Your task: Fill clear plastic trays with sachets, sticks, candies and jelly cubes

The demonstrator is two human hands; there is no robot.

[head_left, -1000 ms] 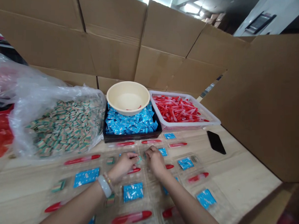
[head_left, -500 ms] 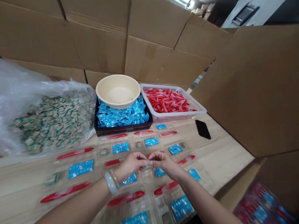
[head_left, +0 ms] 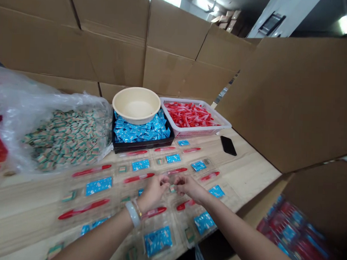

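Two hands work low over the table. The left hand (head_left: pixel 153 192) and the right hand (head_left: pixel 189 187) are curled toward each other, and their fingertips pinch one small green-and-cream packet (head_left: pixel 172 188) just above the clear blister trays (head_left: pixel 169 218). The left wrist carries two bands, a pale bangle (head_left: pixel 132 214) and a thin bracelet (head_left: pixel 138 208). Across the trays lie roughly ten red plastic sticks (head_left: pixel 83 209) and ten blue foil sachets (head_left: pixel 157 240), with several more small packets among them. To the right, a strip of bare wood table (head_left: pixel 246 179) runs to its edge, beside one open carton of red-and-blue packs (head_left: pixel 293 238). Farther off sit one black phone (head_left: pixel 228 145), one white basket (head_left: pixel 196 133) of red sticks, one black tray (head_left: pixel 141 146) of blue sachets under one cream bowl (head_left: pixel 136 105), and one clear plastic bag (head_left: pixel 8 99) heaped with small packets. Cardboard flaps (head_left: pixel 107 62) wall the far edge.
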